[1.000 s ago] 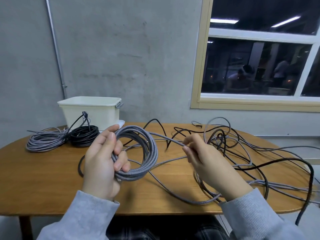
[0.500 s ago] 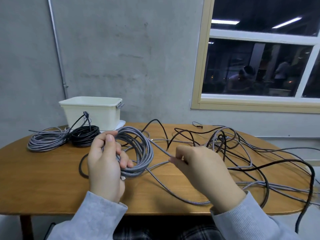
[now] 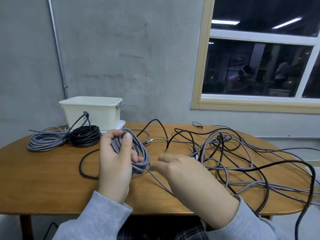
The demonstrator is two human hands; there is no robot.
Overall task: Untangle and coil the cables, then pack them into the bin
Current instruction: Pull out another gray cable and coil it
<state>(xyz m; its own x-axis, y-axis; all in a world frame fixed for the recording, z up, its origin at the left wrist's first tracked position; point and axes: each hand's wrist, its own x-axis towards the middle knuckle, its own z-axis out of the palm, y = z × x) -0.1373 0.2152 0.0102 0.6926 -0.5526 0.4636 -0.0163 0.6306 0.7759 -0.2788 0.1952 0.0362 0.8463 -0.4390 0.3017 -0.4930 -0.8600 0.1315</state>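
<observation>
Grey braided coil point(image 3: 138, 153) is clamped in the left hand point(image 3: 115, 159): palm facing the camera, thumb pressed over the top of the loops, fingers curled round from behind, held just above the table point(image 3: 43, 181). The coil's free strand point(image 3: 161, 183) leaves its lower edge and runs under the right hand point(image 3: 188, 177), which is back-up, fingertips toward the coil; can't tell whether it pinches the strand. Right of the grip: loose tangle point(image 3: 233, 153). Left and behind: grey bundle point(image 3: 45, 141), black bundle point(image 3: 85, 135), bin point(image 3: 91, 110).
</observation>
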